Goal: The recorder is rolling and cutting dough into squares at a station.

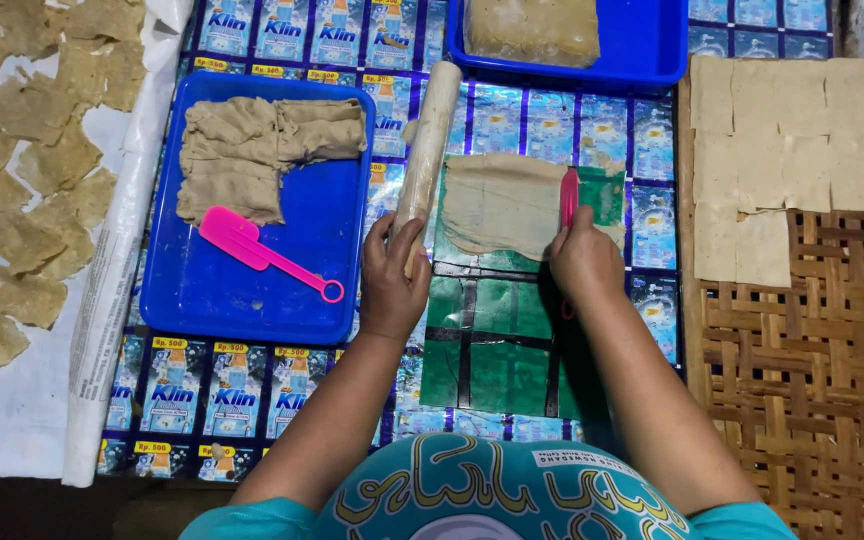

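My left hand (392,272) grips the near end of a dough-coated rolling pin (427,140) that points away from me. A thin beige dough sheet (500,203) lies beside the pin on a green gridded mat (492,345). My right hand (584,258) holds a pink scraper (569,198) upright against the right edge of that sheet.
A blue tray (322,250) at left holds folded dough sheets (252,150) and a second pink scraper (262,252). Another blue tray (642,45) with dough sits at the back. Cut dough squares (792,140) lie on a woven bamboo mat (812,380) at right; dried pieces (22,200) lie at left.
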